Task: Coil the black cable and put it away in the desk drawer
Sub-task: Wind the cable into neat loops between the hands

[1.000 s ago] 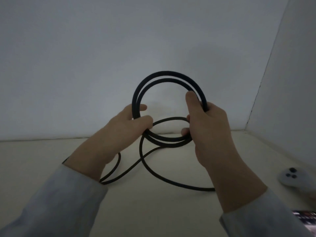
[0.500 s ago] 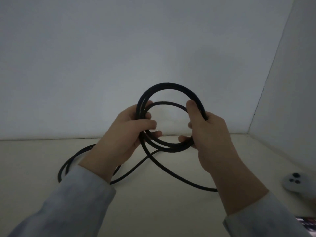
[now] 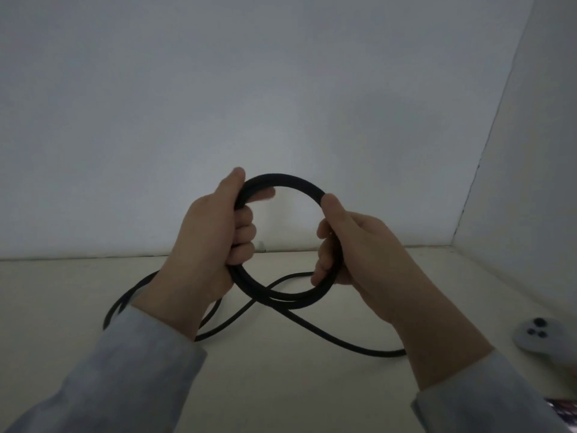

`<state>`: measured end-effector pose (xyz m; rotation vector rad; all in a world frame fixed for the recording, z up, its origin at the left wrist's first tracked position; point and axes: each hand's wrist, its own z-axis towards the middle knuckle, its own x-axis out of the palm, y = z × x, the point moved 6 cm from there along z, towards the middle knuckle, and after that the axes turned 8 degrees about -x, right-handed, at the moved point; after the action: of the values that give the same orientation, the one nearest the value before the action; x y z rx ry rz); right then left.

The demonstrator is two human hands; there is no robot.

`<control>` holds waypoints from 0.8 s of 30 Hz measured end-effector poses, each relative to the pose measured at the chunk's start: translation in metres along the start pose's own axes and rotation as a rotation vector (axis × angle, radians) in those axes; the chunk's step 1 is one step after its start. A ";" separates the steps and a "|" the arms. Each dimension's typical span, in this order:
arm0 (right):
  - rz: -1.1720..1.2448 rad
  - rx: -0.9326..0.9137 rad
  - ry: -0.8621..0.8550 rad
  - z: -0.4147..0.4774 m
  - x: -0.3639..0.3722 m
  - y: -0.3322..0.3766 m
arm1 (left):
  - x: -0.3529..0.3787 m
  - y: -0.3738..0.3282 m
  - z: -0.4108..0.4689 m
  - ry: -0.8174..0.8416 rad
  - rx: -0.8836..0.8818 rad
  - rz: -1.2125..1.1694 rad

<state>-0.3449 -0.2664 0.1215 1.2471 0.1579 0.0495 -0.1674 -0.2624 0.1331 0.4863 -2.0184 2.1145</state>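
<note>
Coiling is part-done. The thin, matte, round-section black cable [image 3: 290, 181] is gathered into a compact ring of several turns (exact count not readable). The ring is held upright in the air above the pale cream surface [image 3: 281, 389], mid-scene, in front of the far white wall. The left hand [image 3: 212, 239] grips the ring's left side, its fingers [image 3: 245, 228] curled round the bundle and the thumb lying up along the top arc. The right hand [image 3: 359, 254] grips the right side, its fingers [image 3: 323, 264] wrapped round the strands from inside the ring. Not yet coiled: one strand leaves the ring's lower edge and trails to the near right across the surface, and a doubled loop lies to the left, partly hidden by the light grey sleeve. Judgement: this slack remains to be wound on, then the coil stowed. No drawer is in view. The cable looks supple and curves smoothly without kinks. The surface is smooth and dull. A rounded grey plastic controller [image 3: 537, 335] with dark buttons lies at the right edge, well apart from the cable.
</note>
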 end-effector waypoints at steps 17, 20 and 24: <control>0.353 0.007 -0.166 -0.003 -0.008 0.010 | 0.025 0.000 -0.010 0.153 0.031 0.073; 0.496 -0.015 -0.305 -0.003 -0.017 0.012 | 0.036 0.014 -0.010 0.153 -0.017 -0.070; 0.653 -0.040 -0.434 -0.005 -0.019 0.007 | 0.052 0.035 -0.013 0.194 -0.113 -0.311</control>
<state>-0.3643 -0.2622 0.1286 1.1974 -0.6275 0.3408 -0.2299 -0.2566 0.1180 0.5166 -1.8098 1.7813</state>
